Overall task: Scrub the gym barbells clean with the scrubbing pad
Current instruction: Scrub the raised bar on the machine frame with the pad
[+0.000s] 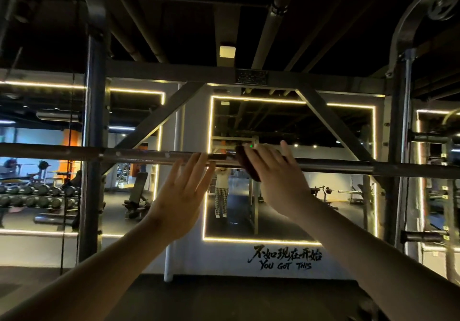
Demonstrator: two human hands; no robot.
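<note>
A long steel barbell (139, 157) runs across the view at head height, racked in a dark metal frame. My right hand (281, 183) presses a dark scrubbing pad (245, 163) around the bar just right of centre, fingers wrapped over the pad. My left hand (181, 193) reaches up beside it with straight, spread fingers whose tips touch the bar's underside. It holds nothing.
A dark rack upright (93, 146) stands at the left, another upright (403, 146) at the right, and diagonal braces (154, 121) behind the bar. A lit mirror (286, 171) faces me. Dumbbell racks (37, 196) and a bench (137, 196) show at the left.
</note>
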